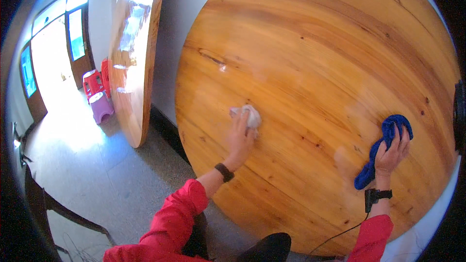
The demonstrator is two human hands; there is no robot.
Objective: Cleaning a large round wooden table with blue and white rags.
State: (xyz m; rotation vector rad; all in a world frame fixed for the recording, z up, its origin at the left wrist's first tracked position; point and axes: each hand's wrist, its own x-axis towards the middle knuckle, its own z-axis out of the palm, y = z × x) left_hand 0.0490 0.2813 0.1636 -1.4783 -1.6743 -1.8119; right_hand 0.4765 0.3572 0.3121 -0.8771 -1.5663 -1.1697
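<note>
A large round wooden tabletop with a glossy finish and dark knots fills the middle and right. Against its left-centre part my left hand presses a crumpled whitish cloth, the fingers closed over it. Farther right, my right hand grips a dark blue cloth that lies bunched on the wood, one end trailing down toward the wrist. Both sleeves are red, and each wrist wears a black band. From the right wristband a thin black cable runs down across the wood.
At the left a second round wooden top stands on edge near the wall. Red stools and a purple stool sit beyond it, by an open doorway. Dark furniture legs rise at the lower left on the grey floor.
</note>
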